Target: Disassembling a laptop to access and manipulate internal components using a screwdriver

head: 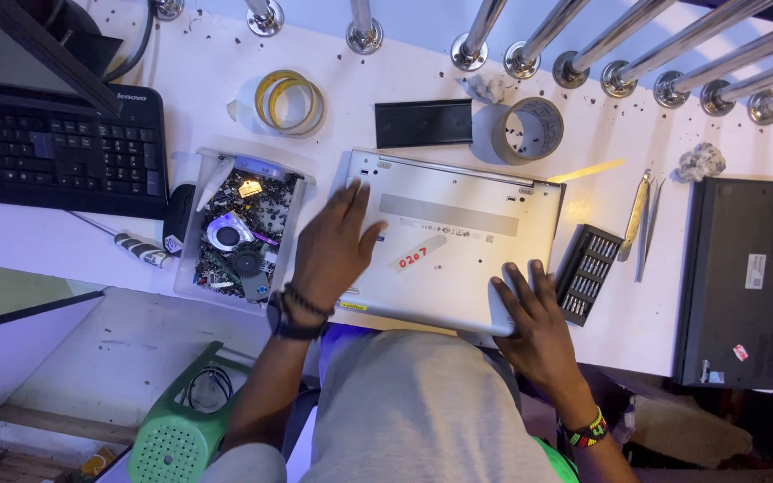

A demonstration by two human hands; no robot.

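A silver laptop [458, 215] lies upside down on the white workbench [181, 63], its bottom cover facing up with a white label near the middle. My left hand [333, 246] rests flat on the laptop's left part, fingers spread. My right hand [530, 313] presses on the laptop's near right corner, fingers spread too. Neither hand holds anything. A black screwdriver bit set [588, 273] lies open just right of the laptop, close to my right hand.
A clear tray of small parts and fans [239, 233] sits left of the laptop. Beyond it lie a black keyboard [55, 148], tape rolls [288, 103] [530, 130], a black bar [422, 122], tweezers [641, 219] and a dark laptop [749, 282]. Metal bars [583, 40] line the far edge. A green stool [181, 429] stands below.
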